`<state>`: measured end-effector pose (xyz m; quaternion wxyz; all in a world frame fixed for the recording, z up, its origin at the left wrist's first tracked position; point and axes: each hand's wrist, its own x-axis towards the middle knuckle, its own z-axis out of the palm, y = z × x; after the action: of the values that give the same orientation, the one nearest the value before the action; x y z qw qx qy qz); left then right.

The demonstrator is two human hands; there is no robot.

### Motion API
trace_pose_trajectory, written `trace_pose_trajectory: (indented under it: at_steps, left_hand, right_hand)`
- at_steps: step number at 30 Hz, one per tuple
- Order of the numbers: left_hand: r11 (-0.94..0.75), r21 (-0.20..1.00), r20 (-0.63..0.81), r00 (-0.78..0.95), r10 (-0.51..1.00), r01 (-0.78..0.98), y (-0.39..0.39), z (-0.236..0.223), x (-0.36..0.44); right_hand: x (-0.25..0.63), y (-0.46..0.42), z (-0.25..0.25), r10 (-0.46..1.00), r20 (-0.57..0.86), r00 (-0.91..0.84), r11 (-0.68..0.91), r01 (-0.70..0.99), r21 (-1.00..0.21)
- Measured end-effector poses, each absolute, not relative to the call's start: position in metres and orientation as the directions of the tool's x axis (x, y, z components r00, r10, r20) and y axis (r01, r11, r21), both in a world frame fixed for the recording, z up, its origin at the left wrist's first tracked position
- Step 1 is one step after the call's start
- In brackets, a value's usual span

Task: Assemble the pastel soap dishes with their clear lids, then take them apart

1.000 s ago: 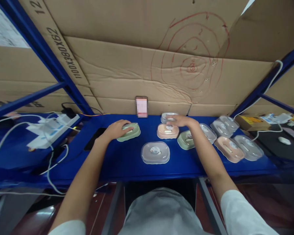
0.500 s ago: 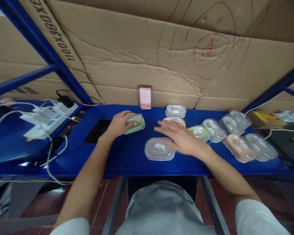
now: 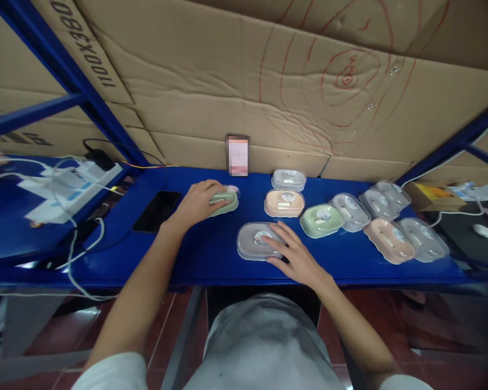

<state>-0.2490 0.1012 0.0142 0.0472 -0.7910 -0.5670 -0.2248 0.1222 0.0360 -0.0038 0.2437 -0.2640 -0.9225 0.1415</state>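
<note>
My left hand (image 3: pixel 201 201) curls over a green soap box (image 3: pixel 228 201) with a clear lid, thumb on its near side and fingers along the far side; the hand hides its left part. My right hand (image 3: pixel 295 253) rests with spread fingers on the right end of a grey soap box (image 3: pixel 254 242) near the table's front edge. Behind that lies a peach soap box (image 3: pixel 284 203), with a pale grey soap box (image 3: pixel 288 180) farther back. A second green soap box (image 3: pixel 322 221) sits to the right, beside another grey soap box (image 3: pixel 351 212).
More soap boxes, among them a peach one (image 3: pixel 389 241), are grouped on the right of the blue table (image 3: pixel 211 260). A black phone (image 3: pixel 156 211) lies at left, near power strips (image 3: pixel 71 195) and cables. A blurred-out card (image 3: pixel 238 156) leans against the cardboard wall (image 3: pixel 195 119).
My right hand has moved down and toward me from above the peach box onto the grey box. My left hand stays on the green box. The view has shifted slightly.
</note>
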Motion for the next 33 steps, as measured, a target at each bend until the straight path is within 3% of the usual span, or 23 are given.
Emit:
trace_pose_trajectory:
  at_steps: [6, 15, 27, 33]
  left_hand:
    - [-0.348, 0.195, 0.394, 0.252, 0.884, 0.917, 0.101, 0.015, -0.248]
    - [-0.364, 0.191, 0.401, 0.266, 0.876, 0.911, 0.102, 0.014, -0.247]
    - [-0.390, 0.213, 0.430, 0.273, 0.861, 0.896, 0.103, 0.011, -0.248]
    - [-0.387, 0.204, 0.419, 0.277, 0.865, 0.899, 0.102, 0.012, -0.248]
  right_hand:
    - [0.127, 0.034, -0.009, 0.588, 0.421, -0.691, 0.806, 0.455, -0.380]
    - [0.130, 0.036, -0.010, 0.562, 0.461, -0.687, 0.823, 0.519, -0.231]
    - [0.137, 0.045, -0.011, 0.553, 0.500, -0.667, 0.831, 0.480, -0.279]
    - [0.139, 0.043, -0.014, 0.611, 0.444, -0.655, 0.791, 0.493, -0.362]
